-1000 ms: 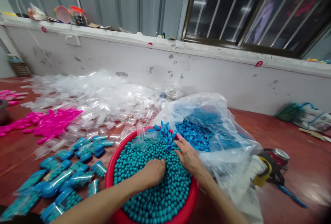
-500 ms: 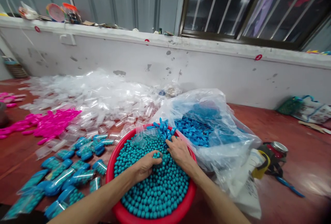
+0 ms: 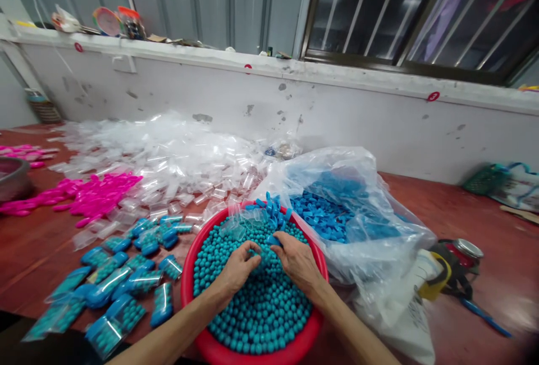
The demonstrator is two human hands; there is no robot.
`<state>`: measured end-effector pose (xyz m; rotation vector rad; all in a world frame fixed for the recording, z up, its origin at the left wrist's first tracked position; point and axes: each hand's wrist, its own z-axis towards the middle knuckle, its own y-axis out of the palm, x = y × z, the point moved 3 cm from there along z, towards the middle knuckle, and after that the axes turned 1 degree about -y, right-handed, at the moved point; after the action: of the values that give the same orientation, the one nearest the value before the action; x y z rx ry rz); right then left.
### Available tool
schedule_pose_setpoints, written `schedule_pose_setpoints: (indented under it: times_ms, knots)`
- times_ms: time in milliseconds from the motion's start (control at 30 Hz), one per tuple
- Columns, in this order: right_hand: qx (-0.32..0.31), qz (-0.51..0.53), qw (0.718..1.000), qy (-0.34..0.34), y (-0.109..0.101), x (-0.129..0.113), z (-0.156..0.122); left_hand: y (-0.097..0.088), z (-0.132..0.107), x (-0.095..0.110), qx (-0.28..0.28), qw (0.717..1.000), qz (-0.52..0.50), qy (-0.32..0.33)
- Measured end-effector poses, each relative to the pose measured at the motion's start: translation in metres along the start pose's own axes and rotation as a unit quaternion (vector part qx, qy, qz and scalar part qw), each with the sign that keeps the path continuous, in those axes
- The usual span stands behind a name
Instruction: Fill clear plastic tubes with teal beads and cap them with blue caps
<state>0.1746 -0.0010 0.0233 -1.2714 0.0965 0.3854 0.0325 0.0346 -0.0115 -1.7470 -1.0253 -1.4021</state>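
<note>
Over a red basin [image 3: 186, 275] full of teal beads [image 3: 252, 320], my two hands are close together. My left hand [image 3: 238, 267] is closed around a clear plastic tube [image 3: 255, 252], mostly hidden by the fingers and hard to see against the beads. Between the thumb and fingers of my right hand [image 3: 297, 258] is a blue cap [image 3: 273, 240]. More blue caps [image 3: 272, 208] and a few empty clear tubes [image 3: 242, 220] lie on the beads at the basin's far side.
Left of the basin lie several bead-filled tubes with blue caps [image 3: 109, 281]. Behind them are pink pieces [image 3: 105, 194] and a wide heap of clear tubes [image 3: 168, 151]. A plastic bag [image 3: 357, 157] of blue caps adjoins the basin; a red jar [image 3: 465, 252] stands farther right.
My right hand has drawn back from the pile of blue caps with one cap pinched in it. My left hand stays over the beads. The view has shifted slightly left.
</note>
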Motion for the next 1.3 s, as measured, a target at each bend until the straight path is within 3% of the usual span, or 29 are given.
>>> schedule_pose_setpoints:
  times_ms: [200,367,533,633,833,967,1200,1300]
  knots:
    - [-0.067,0.108,0.992,0.001,0.003,0.003,-0.021,-0.001,-0.005,-0.001,-0.021,0.996,-0.058,-0.061]
    - [0.001,0.222,0.973,0.068,-0.004,0.008,-0.015,0.004,-0.009,-0.004,-0.058,0.993,-0.068,-0.076]
    - [-0.040,0.229,0.972,0.019,-0.001,0.003,-0.016,0.003,-0.007,-0.008,-0.031,0.996,-0.065,-0.061]
    - [-0.058,0.240,0.969,0.033,-0.005,0.008,-0.020,0.001,-0.007,-0.010,-0.028,0.996,-0.063,-0.062]
    - [-0.007,0.348,0.932,0.099,-0.003,-0.001,-0.013,0.009,-0.009,-0.006,-0.077,0.991,-0.107,-0.028]
    - [0.006,0.388,0.913,0.128,0.006,-0.008,-0.009,0.010,-0.013,-0.004,-0.066,0.990,-0.125,-0.020]
    - [0.021,0.365,0.926,0.096,0.000,-0.011,-0.015,0.013,-0.016,-0.002,-0.041,0.986,-0.158,-0.029]
    - [0.033,0.366,0.921,0.132,0.005,-0.011,-0.018,0.015,-0.015,-0.003,-0.037,0.985,-0.163,-0.031]
